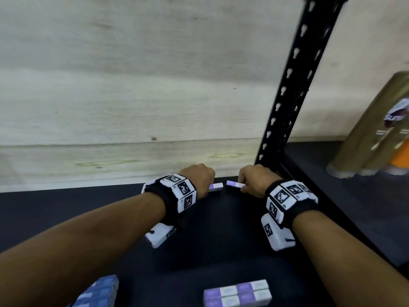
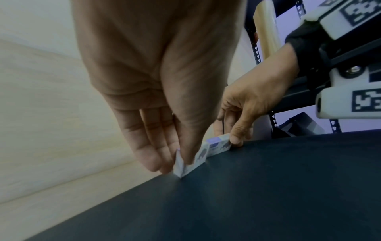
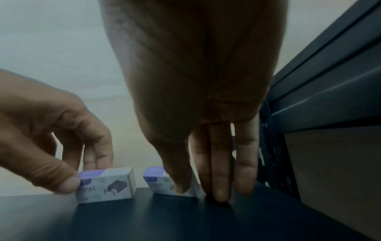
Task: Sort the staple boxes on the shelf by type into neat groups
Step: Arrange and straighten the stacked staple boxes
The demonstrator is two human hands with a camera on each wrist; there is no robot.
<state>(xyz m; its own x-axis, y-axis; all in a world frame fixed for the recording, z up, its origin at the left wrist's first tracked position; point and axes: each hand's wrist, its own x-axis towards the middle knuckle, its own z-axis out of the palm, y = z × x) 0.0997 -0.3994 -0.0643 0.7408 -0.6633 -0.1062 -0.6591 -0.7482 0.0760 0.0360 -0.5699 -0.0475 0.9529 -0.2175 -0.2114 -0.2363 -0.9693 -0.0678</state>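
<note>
Dark shelf (image 1: 221,240), hands (image 1: 199,178) pinching purple boxes (image 1: 215,186)

We see the head view evenly lit, the pale back wall (image 1: 132,85) bright, the dark shelf (image 1: 221,240) dull and shadowed. Wide-angle bending curves the black upright (image 1: 287,85); edges smear. The right wrist view is dim and bluish, the right hand (image 3: 195,81) backlit and soft. The left wrist view is brighter, softly blurred.

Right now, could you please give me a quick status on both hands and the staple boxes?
Left hand pinches one purple box; right hand pinches another. Both sit on the shelf, small gap between. Nothing in the way.
</note>
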